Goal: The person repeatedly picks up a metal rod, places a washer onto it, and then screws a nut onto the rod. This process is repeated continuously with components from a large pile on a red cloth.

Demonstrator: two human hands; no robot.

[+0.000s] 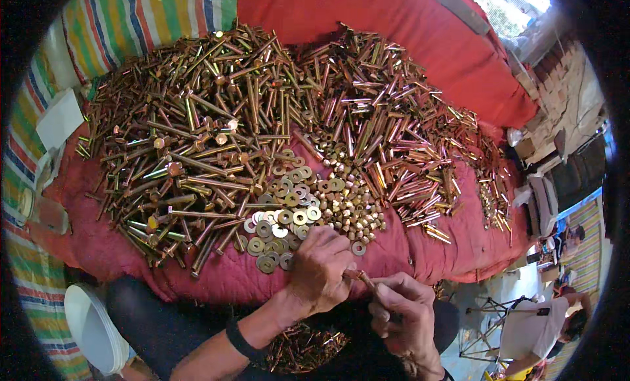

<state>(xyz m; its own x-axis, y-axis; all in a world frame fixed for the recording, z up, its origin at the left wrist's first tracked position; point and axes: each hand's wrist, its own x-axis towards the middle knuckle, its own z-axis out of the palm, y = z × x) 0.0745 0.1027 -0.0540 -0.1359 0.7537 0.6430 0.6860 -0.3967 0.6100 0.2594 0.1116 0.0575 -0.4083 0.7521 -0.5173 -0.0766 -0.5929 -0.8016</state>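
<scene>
One red, quilted fabric work surface [426,260] carries the parts; its cloth is creased and padded. One striped sheet in green, yellow, white, red and blue [151,20] hangs behind and at the left. On the surface, one large heap of long, smooth, brass-toned metal bolts with hexagonal heads [197,161] takes up the left; individual bolts overlap beyond counting. One heap of slim, shiny, copper-toned metal cylinders [407,132] lies to its right, likewise uncountable. One smaller heap of coppery metal parts [308,348] sits below, between the person's legs.

Two bare hands are in view. The left hand [320,269] is curled closed about one end of one slender, copper-toned metal piece [359,276]; the right hand [403,309] pinches its other end. The piece is held in front of the surface's near edge; its ends are hidden by fingers.

One cluster of flat, ring-shaped, dull-gold metal washers [285,217] touches one cluster of small, rounded, brass-coloured metal nuts [351,207]. One single washer [358,248] lies at the nuts' near edge.
</scene>
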